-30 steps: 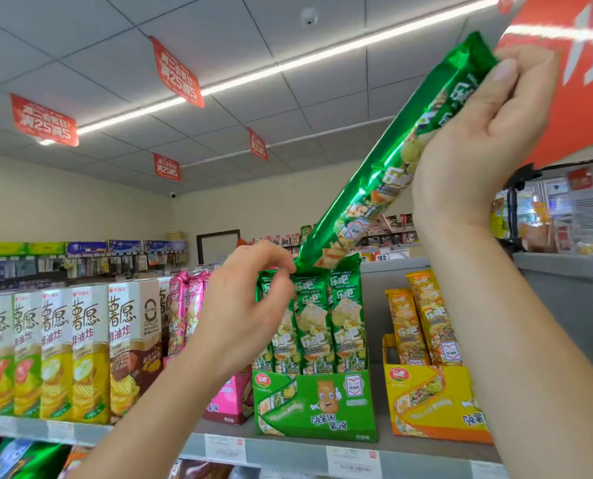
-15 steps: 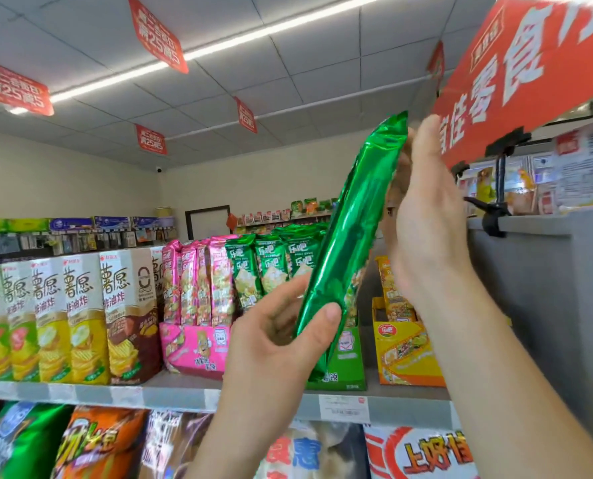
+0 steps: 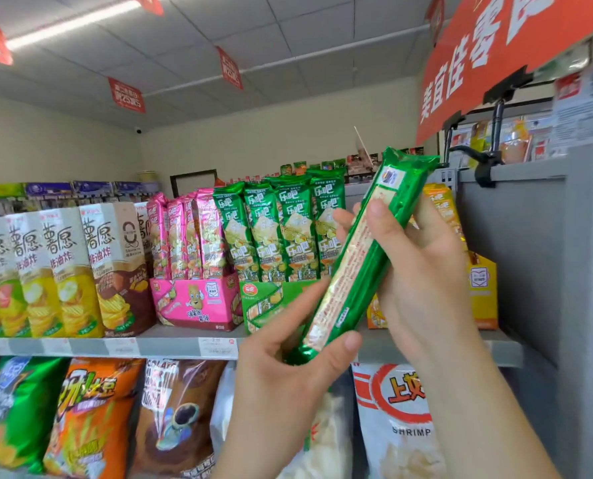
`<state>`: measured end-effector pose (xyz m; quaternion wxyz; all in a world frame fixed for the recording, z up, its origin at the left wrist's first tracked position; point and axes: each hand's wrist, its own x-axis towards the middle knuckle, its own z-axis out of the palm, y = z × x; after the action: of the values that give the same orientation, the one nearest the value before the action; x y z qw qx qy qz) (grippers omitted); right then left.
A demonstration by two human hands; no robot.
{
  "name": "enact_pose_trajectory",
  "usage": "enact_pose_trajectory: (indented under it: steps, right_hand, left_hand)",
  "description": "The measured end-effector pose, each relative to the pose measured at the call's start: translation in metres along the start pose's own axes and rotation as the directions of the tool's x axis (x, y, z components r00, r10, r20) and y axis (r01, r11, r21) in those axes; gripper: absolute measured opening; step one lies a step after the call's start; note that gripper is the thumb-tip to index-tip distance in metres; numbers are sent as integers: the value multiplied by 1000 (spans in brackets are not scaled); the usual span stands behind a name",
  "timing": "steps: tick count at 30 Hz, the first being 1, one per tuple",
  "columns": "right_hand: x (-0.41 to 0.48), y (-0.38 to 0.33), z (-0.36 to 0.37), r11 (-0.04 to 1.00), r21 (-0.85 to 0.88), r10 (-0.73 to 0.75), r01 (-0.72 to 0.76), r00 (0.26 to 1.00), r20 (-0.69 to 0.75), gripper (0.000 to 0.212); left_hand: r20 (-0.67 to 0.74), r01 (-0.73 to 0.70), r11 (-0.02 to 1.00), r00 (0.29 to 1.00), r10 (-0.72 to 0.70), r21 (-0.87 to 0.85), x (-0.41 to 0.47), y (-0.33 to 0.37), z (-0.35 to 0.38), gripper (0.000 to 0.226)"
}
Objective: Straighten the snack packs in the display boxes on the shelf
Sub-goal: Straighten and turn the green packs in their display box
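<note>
1 green pack (image 3: 354,271) held, green box (image 3: 271,302) half-hidden

Long green snack pack (image 3: 364,257) tilted, back seam facing out, before green display box (image 3: 264,302) of upright packs (image 3: 288,233)

Both bare forearms were raised, the right one entering from the lower right corner. The left hand (image 3: 281,371) pinched the lower end of a green snack pack (image 3: 364,264) between thumb and fingers. The right hand (image 3: 426,281) gripped its upper half, thumb across the front, fingers behind.
</note>
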<state>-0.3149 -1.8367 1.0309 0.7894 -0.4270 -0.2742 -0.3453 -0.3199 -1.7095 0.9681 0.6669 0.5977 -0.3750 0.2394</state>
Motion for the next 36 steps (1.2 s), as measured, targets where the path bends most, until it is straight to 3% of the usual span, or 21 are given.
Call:
enact_pose_trajectory:
  steps: [2,3,5,7,10,12,15,18,20,23,28,32,36]
  right_hand:
    - [-5,0,-2,950,-304,-78,74,997,0,35]
    - [-9,0,-3,874,-474,-109,102,994,13,40]
    - [-20,2,-4,759,-643,-126,102,992,10,54]
    - [-30,5,-4,807,-582,-118,104,993,14,52]
    - [-35,7,-7,916,-397,-62,55,998,-3,49]
    - [-37,8,-11,943,-332,-25,33,999,27,48]
    - [-41,9,-15,953,-303,12,2,999,42,52]
    - [-44,13,-18,956,-295,16,-2,999,45,55]
    - [-45,16,-17,962,-272,38,-27,999,37,57]
    - [-48,18,-16,963,-265,60,-51,998,27,46]
    - [-55,14,-7,939,-306,121,-158,983,-136,93]
    - [-57,17,-7,955,-162,201,-247,945,-258,89]
    - [-55,15,-8,933,-87,316,-350,909,-271,114]
  left_hand:
    - [-72,-52,992,996,60,113,-4,-5,-1,54]
    - [-123,-98,969,984,128,226,-4,-7,-2,55]
    - [-158,-199,867,941,299,456,-3,-9,-3,56]
    - [-141,-254,784,907,396,567,-6,-12,-2,51]
    - [-82,-269,815,930,359,514,-13,-12,-1,31]
    - [-80,-231,858,951,298,458,-16,-11,-3,32]
    - [-122,-37,955,990,76,294,-20,-10,-3,43]
    - [-118,82,985,991,-64,152,-23,-12,-6,43]
    - [-123,119,986,987,-105,113,-25,-14,-7,44]
    - [-142,108,975,987,-81,193,-31,-16,-5,49]
    - [-96,13,916,995,28,402,-49,-22,6,49]
    - [-55,-11,881,998,42,473,-58,-27,8,57]
    - [-27,69,944,998,-64,321,-63,-22,7,50]
